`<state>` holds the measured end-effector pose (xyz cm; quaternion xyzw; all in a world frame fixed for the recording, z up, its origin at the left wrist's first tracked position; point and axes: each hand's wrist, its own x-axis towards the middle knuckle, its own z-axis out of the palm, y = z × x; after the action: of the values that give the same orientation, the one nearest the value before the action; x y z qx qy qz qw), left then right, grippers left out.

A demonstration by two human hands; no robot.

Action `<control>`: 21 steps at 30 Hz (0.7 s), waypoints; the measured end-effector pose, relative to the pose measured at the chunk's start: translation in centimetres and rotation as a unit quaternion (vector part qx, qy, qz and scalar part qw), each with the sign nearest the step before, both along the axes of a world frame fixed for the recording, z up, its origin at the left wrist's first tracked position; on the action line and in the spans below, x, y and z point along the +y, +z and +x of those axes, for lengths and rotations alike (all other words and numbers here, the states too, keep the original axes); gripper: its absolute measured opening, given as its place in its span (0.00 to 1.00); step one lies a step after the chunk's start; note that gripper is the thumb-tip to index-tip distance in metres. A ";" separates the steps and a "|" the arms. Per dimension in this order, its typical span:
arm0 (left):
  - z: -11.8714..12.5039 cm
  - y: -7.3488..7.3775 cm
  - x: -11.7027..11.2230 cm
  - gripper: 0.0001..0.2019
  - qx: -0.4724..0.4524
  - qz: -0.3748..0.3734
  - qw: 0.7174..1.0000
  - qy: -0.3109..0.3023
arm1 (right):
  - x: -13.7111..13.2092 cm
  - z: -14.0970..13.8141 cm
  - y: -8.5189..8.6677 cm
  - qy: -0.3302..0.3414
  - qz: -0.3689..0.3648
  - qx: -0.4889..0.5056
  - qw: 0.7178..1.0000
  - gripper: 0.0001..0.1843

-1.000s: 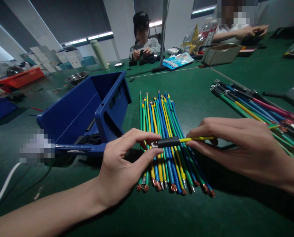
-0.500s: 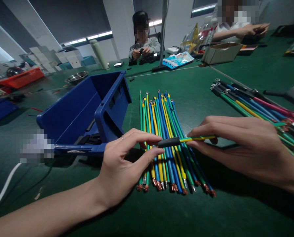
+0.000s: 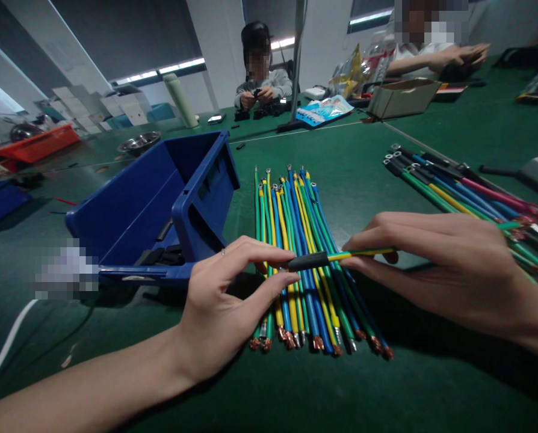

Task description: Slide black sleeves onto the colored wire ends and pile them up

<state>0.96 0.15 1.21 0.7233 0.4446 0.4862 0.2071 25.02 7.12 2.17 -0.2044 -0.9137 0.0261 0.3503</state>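
Observation:
Between my hands a green-yellow cable [image 3: 336, 256] lies almost level above a row of other cables. A black heat-shrink sleeve [image 3: 309, 261] covers its left end. My left hand [image 3: 233, 294] pinches the sleeve's left tip between thumb and fingers. My right hand [image 3: 449, 270] grips the cable to the right of the sleeve, and its far end is partly hidden by my fingers. Beneath, the row of green, blue and yellow cables [image 3: 312, 300] rests on the table, with ring lugs at the far ends and bare copper or metal tips at the near ends.
At left stands a blue bin [image 3: 124, 186] with black sleeves [image 3: 165, 255] inside. A second cable bundle [image 3: 458, 186], with black sleeves at its far ends, lies at right. Farther back are a cardboard box [image 3: 402, 99], a metal bowl [image 3: 139, 143] and two people at the table.
Both hands keep their hold on the sleeve and the cable, practically still. The whole view has shifted very slightly.

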 end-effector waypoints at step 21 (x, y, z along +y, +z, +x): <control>0.1 -0.1 0.0 0.11 0.019 -0.077 0.997 0.008 | -0.3 0.1 -0.2 -0.057 0.045 -0.020 0.997 0.02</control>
<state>1.07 0.16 1.07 0.7106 0.4908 0.4380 0.2498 25.11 6.83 1.97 -0.2404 -0.9076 -0.0387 0.3420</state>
